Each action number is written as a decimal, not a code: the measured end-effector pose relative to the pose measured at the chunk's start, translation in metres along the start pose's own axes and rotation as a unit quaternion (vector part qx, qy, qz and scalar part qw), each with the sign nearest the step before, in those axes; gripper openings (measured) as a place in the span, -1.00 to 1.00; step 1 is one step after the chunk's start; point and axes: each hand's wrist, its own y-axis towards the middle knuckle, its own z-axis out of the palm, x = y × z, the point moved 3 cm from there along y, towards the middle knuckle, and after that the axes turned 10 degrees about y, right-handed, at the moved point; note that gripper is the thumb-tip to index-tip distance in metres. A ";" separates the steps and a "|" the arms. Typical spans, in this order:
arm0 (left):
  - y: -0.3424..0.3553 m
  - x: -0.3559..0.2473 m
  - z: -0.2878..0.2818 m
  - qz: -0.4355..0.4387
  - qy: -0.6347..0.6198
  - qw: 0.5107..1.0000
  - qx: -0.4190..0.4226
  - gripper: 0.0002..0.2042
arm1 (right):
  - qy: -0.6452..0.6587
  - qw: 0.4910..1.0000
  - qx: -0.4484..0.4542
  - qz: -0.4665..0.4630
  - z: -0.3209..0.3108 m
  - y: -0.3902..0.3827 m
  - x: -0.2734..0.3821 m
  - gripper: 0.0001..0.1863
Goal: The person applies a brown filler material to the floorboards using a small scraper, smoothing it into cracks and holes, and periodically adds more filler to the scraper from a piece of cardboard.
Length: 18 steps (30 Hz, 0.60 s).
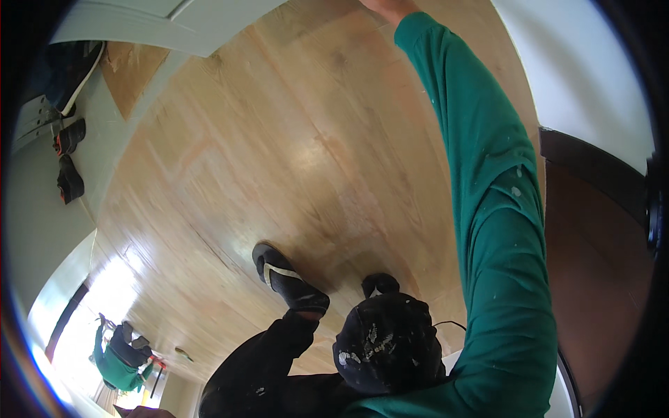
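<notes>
My right arm, in a green sleeve flecked with pale paint, stretches up the right side of the view. My right hand (387, 7) is cut off at the top edge, beside the pale wood-look floor (230, 139), with its fingers out of sight. Only a sliver of my left hand (146, 411) shows at the bottom-left edge, too little to tell its grip. My feet in dark socks and flip-flops (282, 279) stand on the floor below my black trousers.
A white panel (139, 14) borders the top left, with shoes (70, 174) below it. A person (122, 359) in green bends at the lower left near a small object (183, 354) on the floor. A white wall (585, 70) and reddish-brown surface (592, 292) lie right.
</notes>
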 end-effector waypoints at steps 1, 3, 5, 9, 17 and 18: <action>0.001 -0.001 -0.001 0.003 0.001 1.000 -0.003 -0.84 | 0.036 0.999 0.007 0.017 -0.002 -0.005 0.005 -0.35; -0.001 -0.004 -0.003 0.011 -0.001 1.000 -0.012 -0.85 | 0.110 0.993 0.019 0.048 -0.005 -0.009 0.018 -0.35; -0.003 -0.005 -0.006 0.020 0.000 1.000 -0.017 -0.85 | 0.187 0.979 0.033 0.075 -0.001 -0.009 0.030 -0.35; 0.000 -0.008 -0.008 0.019 0.005 1.000 -0.023 -0.85 | 0.361 0.920 0.040 0.145 -0.014 -0.019 0.040 -0.34; 0.004 -0.008 -0.006 0.015 0.013 1.000 -0.022 -0.80 | 0.229 0.965 0.095 0.088 -0.050 -0.041 0.057 -0.25; 0.001 -0.009 -0.005 0.018 0.015 0.999 -0.024 -0.79 | 0.237 0.959 0.120 0.104 -0.052 -0.040 0.060 -0.26</action>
